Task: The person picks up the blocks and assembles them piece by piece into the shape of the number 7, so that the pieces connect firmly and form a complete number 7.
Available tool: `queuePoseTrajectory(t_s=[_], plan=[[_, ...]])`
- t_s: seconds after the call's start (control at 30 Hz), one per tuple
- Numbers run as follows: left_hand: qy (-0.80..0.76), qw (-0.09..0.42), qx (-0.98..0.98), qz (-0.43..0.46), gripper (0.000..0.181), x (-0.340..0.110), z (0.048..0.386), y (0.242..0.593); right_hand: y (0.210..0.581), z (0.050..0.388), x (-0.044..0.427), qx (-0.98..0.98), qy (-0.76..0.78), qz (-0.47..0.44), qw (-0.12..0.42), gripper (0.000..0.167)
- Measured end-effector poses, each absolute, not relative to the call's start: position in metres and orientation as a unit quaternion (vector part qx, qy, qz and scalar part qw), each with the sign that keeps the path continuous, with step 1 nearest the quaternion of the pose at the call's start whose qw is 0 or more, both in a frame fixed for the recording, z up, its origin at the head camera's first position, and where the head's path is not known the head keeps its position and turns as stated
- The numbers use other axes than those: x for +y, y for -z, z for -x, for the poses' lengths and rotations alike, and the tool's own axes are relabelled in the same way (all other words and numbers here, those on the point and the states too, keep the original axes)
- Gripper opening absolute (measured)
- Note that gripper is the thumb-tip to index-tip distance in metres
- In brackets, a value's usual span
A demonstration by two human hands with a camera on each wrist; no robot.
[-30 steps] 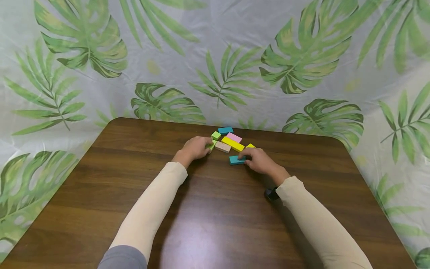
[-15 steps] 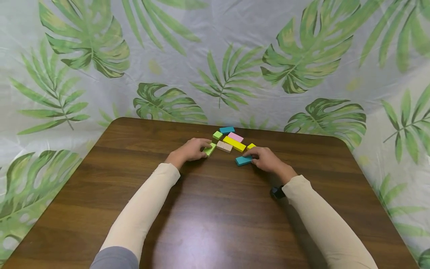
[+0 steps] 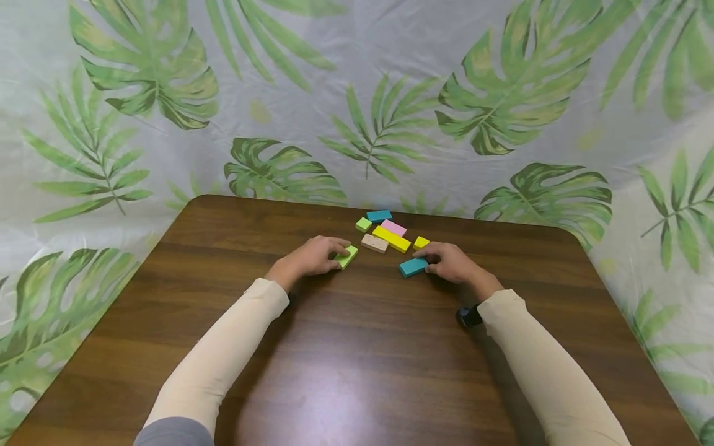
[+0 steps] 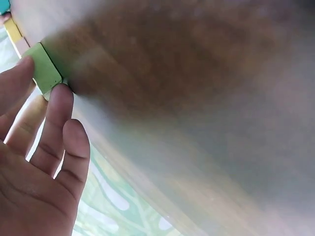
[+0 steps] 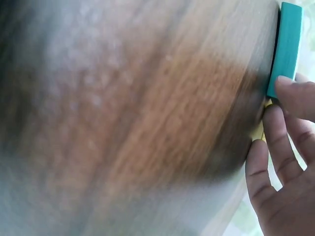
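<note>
Dark wood table before leaf-print backdrop, blocks near far edge.
Pinching green block between thumb and fingers of left hand, partly curled; gripping near teal block by its right end in right hand, likewise. Both at table level, nearer than long yellow block. Likely light, stiff, fairly smooth, hard to break; best pinched across narrow sides. No container seen.

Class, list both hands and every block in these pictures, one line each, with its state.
Left hand: pinching the longer green block
Longer green block: held, broad face up
Right hand: pinching the near teal block
Near teal block: held at one end
Small green block: unheld
Far blue block: unheld, flat
Pink block: unheld, flat
Tan block: unheld, flat
Long yellow block: unheld, flat
Small yellow block: unheld, near the right hand
</note>
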State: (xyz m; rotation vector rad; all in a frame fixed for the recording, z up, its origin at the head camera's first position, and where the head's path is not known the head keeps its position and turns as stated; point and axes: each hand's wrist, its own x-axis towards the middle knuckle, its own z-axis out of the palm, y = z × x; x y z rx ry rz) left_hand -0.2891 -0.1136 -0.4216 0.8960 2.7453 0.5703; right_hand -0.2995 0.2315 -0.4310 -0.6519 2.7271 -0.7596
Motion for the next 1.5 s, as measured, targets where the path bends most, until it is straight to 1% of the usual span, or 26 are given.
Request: queuePoseTrajectory(t_s=[0.13, 0.4, 0.7, 1.03, 1.27, 1.5], plan=[[-0.195, 0.099, 0.927, -0.305, 0.038, -0.113, 0.281, 0.423, 0.431, 0.300, 0.236, 0.929, 0.263, 0.228, 0.128, 0.038], [-0.188, 0.079, 0.929, -0.308, 0.035, -0.109, 0.269, 0.428, 0.433, 0.300, 0.243, 0.933, 0.254, 0.224, 0.119, 0.037], [-0.180, 0.076, 0.927, -0.320, 0.033, -0.104, 0.252, 0.435, 0.439, 0.299, 0.247, 0.927, 0.257, 0.233, 0.144, 0.037], [-0.173, 0.064, 0.912, -0.366, 0.032, -0.086, 0.233, 0.433, 0.435, 0.300, 0.249, 0.929, 0.254, 0.236, 0.127, 0.037], [-0.172, 0.073, 0.900, -0.395, 0.031, -0.084, 0.211, 0.431, 0.434, 0.302, 0.242, 0.923, 0.269, 0.241, 0.130, 0.038], [-0.159, 0.078, 0.892, -0.417, 0.030, -0.075, 0.191, 0.424, 0.430, 0.306, 0.240, 0.927, 0.258, 0.245, 0.121, 0.037]])
